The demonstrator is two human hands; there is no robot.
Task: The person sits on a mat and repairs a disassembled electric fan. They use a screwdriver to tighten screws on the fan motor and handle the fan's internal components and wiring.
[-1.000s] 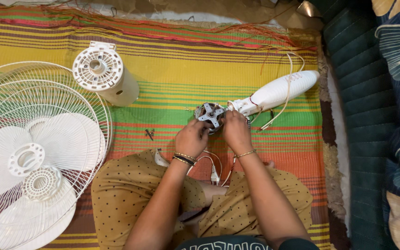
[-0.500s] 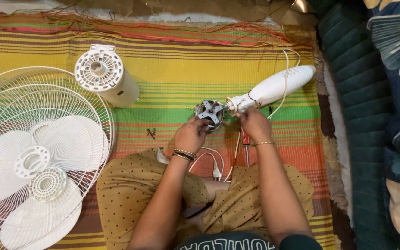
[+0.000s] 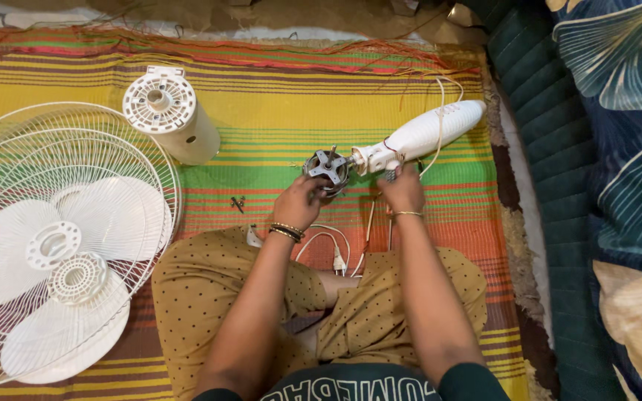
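Motor (image 3: pixel 328 168) now apart from the right hand (image 3: pixel 404 190), which a second ago rested on it beside the left hand (image 3: pixel 299 203); right hand since shifted right of the motor, fingers curled under the near end of the white neck housing (image 3: pixel 425 134), gripping it from below. Left hand remaining at the motor, fingers half closed around its lower edge; how firm the hold is cannot be told. Motor lifted just off the striped mat (image 3: pixel 276 111), shaft pointing up, joined at its right to the white housing, which slants away up and to the right. View slightly shifted against the earlier picture, the rest lying as before.

Counted: one motor, one white neck housing, one white cylindrical motor cover (image 3: pixel 171 122) lying well left of the motor. One wire fan guard (image 3: pixel 61 148) far left of the motor, with one three-bladed white fan blade (image 3: pixel 53 245) lying inside it and one small round white cap (image 3: pixel 77 278) on top of the blade. Two small dark screws (image 3: pixel 238 203) on the mat just left of the motor, below it. One white cord with plug (image 3: pixel 336 256) looping below the motor, between the forearms. Bangles on both wrists: several on the left, one thin one on the right. Blue leaf-patterned cushion (image 3: pixel 618 111) far right of the motor.
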